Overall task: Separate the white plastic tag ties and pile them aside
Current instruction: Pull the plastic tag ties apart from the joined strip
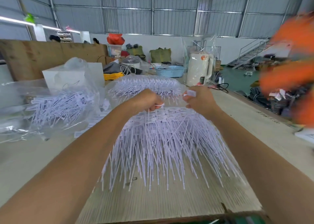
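1. On the cardboard sheet (169, 205) lies a big sheet of joined white ties (166, 142), their thin tails fanning toward the person.
2. At the far edge of that sheet of ties, the left hand (146, 100) is curled closed, pinching one tie head between thumb and fingers.
3. Just right of it, over the same far edge, the right hand (198, 99) grips a small white tag (190, 93) in curled fingers.
4. Left of the sheet of ties, a heap of loose ties (57, 104) lies in a clear plastic bag (20, 94).
5. Beyond the sheet of ties, behind the hands, sits another bagged bundle (146, 86) of ties.
6. Farther back and right of the ties stands a cream kettle (199, 69) under plastic wrap, with a blue basket (169, 70) to its left.
7. Far right of the ties, a blurred orange shape (292, 67) fills the edge of view.
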The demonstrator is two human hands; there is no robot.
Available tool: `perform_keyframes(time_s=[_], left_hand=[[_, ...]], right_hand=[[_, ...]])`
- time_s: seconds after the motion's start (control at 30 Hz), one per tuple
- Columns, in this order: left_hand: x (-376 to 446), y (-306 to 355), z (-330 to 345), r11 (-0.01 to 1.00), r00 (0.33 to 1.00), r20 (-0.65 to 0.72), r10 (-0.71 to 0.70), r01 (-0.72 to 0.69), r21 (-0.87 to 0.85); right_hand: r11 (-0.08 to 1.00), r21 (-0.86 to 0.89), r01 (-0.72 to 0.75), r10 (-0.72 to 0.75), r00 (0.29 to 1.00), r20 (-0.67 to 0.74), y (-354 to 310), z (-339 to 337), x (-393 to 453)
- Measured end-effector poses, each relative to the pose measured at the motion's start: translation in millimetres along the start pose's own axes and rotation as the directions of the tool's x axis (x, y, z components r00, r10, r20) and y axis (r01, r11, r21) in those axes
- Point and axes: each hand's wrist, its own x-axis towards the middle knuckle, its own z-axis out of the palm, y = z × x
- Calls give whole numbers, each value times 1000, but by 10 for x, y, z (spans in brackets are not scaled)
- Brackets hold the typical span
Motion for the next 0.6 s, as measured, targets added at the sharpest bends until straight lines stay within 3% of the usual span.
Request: perform_keyframes(time_s=[0.1, 0.3, 0.37, 0.43, 0.5, 0.6], left_hand=[[19, -61, 101, 997, 997, -21, 72, -71, 36], [-22, -150, 283, 948, 981, 142, 131, -166, 270], [-4, -157, 310, 920, 984, 119, 136, -170, 354], [-21, -102, 320, 957, 984, 22, 176, -176, 229], [-75, 49, 338, 979, 984, -17, 179, -180, -94], [-210, 279, 378, 914, 968, 150, 203, -132, -385]], right_hand=[[978, 205, -40, 28, 998, 59, -66, -166, 17], [979, 202, 12, -30, 996, 89, -328, -434, 75], [971, 239, 26, -59, 989, 134, -377, -472, 78], [962, 273, 5, -56, 983, 177, -398, -459, 88], [936, 351, -37, -34, 980, 195, -408, -393, 110], [922, 383, -52, -4, 989, 145, -403, -217, 146]])
